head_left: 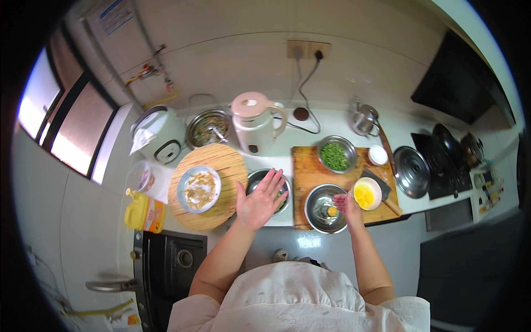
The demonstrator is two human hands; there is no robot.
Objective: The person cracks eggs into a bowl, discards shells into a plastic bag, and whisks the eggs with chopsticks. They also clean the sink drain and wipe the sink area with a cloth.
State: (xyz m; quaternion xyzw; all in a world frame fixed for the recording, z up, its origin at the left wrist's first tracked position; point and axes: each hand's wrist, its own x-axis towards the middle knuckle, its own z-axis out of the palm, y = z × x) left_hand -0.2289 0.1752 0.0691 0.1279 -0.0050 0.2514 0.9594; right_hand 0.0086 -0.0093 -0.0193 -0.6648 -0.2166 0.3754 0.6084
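Note:
My left hand [260,202] is spread flat, fingers apart, above a metal bowl [253,181] that it partly covers. Some green shows inside that bowl. My right hand [349,207] is at the right rim of another metal bowl [311,214], its fingers apart and pointing left over it. Inside that bowl lies an egg yolk [332,211] in clear egg white. Close against the right hand is a small pale bowl [374,184] with several yellow yolks [363,196]; whether the hand touches it is hard to see.
A wooden cutting board [303,166] bears a bowl of chopped greens [334,157], a white cup [378,155] and a cleaver [391,206] beneath the pale bowl. Leftward are a round bamboo board [232,166] with a plate [182,205], an oil jug [145,212] and a sink [166,271].

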